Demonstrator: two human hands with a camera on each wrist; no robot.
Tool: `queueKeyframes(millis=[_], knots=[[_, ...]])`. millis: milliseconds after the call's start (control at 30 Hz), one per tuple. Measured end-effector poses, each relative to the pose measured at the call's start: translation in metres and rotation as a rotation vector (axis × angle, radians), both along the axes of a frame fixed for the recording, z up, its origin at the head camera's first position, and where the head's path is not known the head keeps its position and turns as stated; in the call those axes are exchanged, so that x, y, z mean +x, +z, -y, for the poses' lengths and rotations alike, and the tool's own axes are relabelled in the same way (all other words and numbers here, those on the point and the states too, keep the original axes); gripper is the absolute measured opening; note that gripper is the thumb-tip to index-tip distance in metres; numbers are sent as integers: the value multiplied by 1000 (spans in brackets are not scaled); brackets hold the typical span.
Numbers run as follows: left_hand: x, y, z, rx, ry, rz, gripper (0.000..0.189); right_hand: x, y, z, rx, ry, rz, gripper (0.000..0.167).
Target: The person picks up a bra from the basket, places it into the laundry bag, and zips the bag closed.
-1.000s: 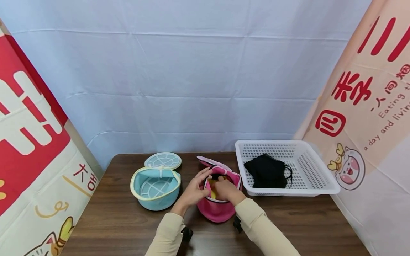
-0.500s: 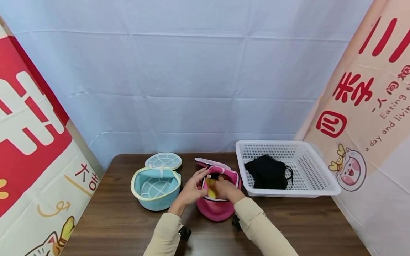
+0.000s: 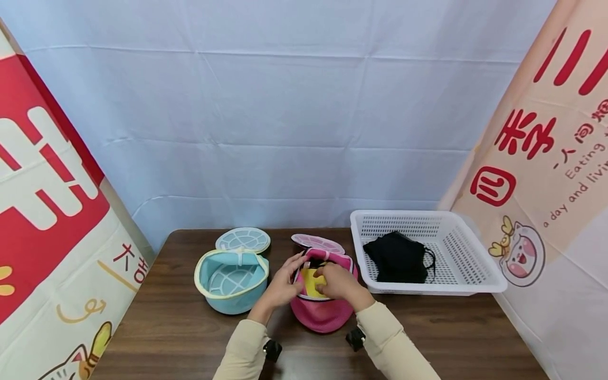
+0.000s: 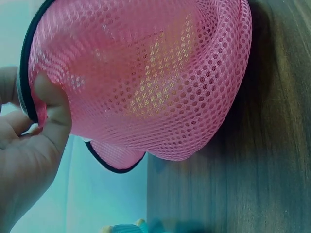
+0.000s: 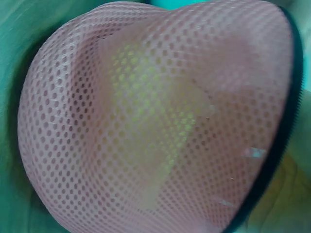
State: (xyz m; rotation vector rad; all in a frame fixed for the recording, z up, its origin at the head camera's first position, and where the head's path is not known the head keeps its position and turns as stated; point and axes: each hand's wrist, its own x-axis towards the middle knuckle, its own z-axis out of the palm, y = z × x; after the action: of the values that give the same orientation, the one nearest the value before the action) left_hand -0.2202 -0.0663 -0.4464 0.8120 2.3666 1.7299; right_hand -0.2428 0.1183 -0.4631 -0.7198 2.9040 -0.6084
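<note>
A pink mesh laundry bag (image 3: 323,315) with a dark zip edge stands unzipped on the table, its round lid (image 3: 319,243) folded back. My left hand (image 3: 283,285) pinches the rim on the left side; in the left wrist view its thumb (image 4: 53,99) presses the mesh outside. Inside the bag lies a yellow item (image 3: 311,282), soft-looking, its kind not shown; it shows through the mesh in both wrist views. My right hand (image 3: 343,283) reaches into the mouth over the yellow item, thumb and forefinger apart, its other fingers hidden.
Left of the pink bag stands a light blue mesh bag (image 3: 237,302) with yellow trim, its lid (image 3: 243,239) laid back behind it. A white plastic basket (image 3: 467,253) on the right holds a black garment (image 3: 399,258) with a thin strap. All stand on a dark wood table (image 3: 157,327).
My right hand has drawn back slightly within the bag's mouth, and more of the yellow item shows. The pink lid has tipped further back. My left hand keeps its place at the rim.
</note>
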Motion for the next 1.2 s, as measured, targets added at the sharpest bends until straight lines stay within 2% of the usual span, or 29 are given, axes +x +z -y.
queueKeyframes(millis=[167, 300, 533, 667, 867, 1033, 1200], knots=[[1, 1, 0, -22, 46, -27, 55, 0, 7, -5, -65, -23, -69, 24], [-1, -3, 0, -4, 58, -38, 53, -3, 10, -10, -71, -51, -124, 23], [-18, -35, 3, -31, 108, -33, 55, -9, 9, -16, -76, -93, -252, 11], [-24, -43, 5, -19, 107, -45, 56, -12, 11, -17, -97, -115, -294, 17], [-24, -45, 8, -3, 121, -38, 56, -23, 11, -20, -157, -155, -249, 33], [-23, -43, 8, -6, 113, -29, 56, -36, 8, -25, -232, -211, -204, 34], [-12, -22, 9, 19, 82, -10, 55, -45, 7, -27, -283, -257, -164, 34]])
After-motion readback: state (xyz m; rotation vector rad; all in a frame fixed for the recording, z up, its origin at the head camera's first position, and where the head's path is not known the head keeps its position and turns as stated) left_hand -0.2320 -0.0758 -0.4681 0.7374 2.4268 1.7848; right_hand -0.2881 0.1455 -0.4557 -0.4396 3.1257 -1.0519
